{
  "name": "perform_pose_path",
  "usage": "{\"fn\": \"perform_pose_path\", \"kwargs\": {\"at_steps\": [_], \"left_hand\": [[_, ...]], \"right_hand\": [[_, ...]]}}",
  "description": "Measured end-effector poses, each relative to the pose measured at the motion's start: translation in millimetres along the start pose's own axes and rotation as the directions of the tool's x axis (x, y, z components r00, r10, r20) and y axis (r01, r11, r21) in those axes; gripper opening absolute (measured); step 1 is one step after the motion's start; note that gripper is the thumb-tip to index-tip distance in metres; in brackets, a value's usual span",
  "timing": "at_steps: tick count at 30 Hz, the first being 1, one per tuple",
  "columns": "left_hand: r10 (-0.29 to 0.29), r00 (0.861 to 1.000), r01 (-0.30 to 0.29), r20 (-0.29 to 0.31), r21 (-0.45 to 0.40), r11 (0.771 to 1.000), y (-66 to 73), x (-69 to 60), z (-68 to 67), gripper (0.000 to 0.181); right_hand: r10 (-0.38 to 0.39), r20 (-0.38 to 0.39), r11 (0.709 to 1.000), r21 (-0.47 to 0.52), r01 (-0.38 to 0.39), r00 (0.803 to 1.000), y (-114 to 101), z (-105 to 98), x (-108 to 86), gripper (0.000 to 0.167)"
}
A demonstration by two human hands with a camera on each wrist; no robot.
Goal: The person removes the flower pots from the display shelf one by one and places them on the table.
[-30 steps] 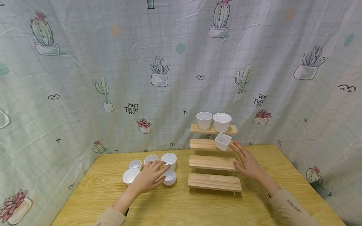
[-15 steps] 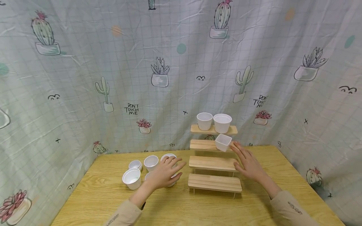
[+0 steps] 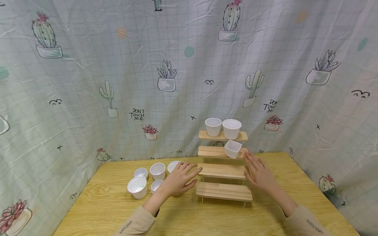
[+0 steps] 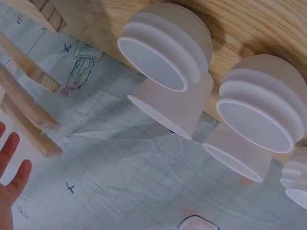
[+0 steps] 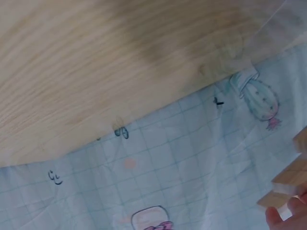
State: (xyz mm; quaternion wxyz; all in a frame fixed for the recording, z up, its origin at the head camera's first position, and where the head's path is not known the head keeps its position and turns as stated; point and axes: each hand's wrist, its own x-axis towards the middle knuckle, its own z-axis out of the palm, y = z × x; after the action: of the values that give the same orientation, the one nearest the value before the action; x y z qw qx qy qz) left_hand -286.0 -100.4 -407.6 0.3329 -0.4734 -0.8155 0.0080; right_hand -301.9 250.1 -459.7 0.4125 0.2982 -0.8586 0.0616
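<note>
A four-tier wooden stand (image 3: 224, 189) is on the table. Two round white pots (image 3: 213, 127) stand side by side on its top tier, and a square white pot (image 3: 233, 149) sits turned near the right end of the tier below. My left hand (image 3: 179, 180) hovers with spread fingers just left of the stand, holding nothing and covering part of the loose pots. At the stand's right side is my right hand (image 3: 261, 174), fingers extended, fingertips by the second tier's end; I cannot tell whether they touch it. In the left wrist view, fingers (image 4: 19, 179) show at the left edge, apart from the pots.
Several white pots (image 3: 137, 187) of different sizes are grouped on the table (image 3: 103, 203) left of the stand, some partly behind my left hand. A curtain with cactus prints (image 3: 189, 82) hangs behind and along both sides of the table.
My left hand has moved right, from over the loose pots to beside the stand. My right hand has shifted slightly down and right, away from the square pot. The pots on the stand stay put.
</note>
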Motion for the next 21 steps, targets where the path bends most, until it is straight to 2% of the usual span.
{"fn": "perform_pose_path", "kwargs": {"at_steps": [5,8,11,14,16,21], "left_hand": [[-0.006,1.0,0.006,0.009,0.001,1.0,1.9,2.7,1.6,0.048],[-0.008,1.0,0.008,0.008,-0.002,1.0,2.7,4.4,2.3,0.047],[-0.01,1.0,0.01,0.013,0.0,1.0,3.2,6.7,3.4,0.048],[-0.013,1.0,0.012,0.014,0.009,1.0,4.0,11.0,5.3,0.049],[-0.008,1.0,0.008,-0.006,0.006,1.0,4.8,16.0,8.0,0.048],[-0.01,0.999,0.009,-0.05,-0.012,1.0,8.7,34.5,13.1,0.045]], "right_hand": [[-0.004,0.102,0.999,-0.035,0.008,0.995,-13,-9,-8.2,0.056],[0.014,0.184,1.0,-0.024,-0.01,0.983,-20,-13,-14.0,0.05],[0.033,0.247,0.999,-0.004,-0.033,0.968,-27,-15,-19.0,0.053],[0.052,0.275,0.998,0.021,-0.06,0.96,-31,-15,-22.2,0.058],[0.061,0.276,0.996,0.042,-0.075,0.959,-32,-14,-23.6,0.058],[0.055,0.276,0.995,0.063,-0.076,0.96,-32,-16,-24.5,0.058]]}}
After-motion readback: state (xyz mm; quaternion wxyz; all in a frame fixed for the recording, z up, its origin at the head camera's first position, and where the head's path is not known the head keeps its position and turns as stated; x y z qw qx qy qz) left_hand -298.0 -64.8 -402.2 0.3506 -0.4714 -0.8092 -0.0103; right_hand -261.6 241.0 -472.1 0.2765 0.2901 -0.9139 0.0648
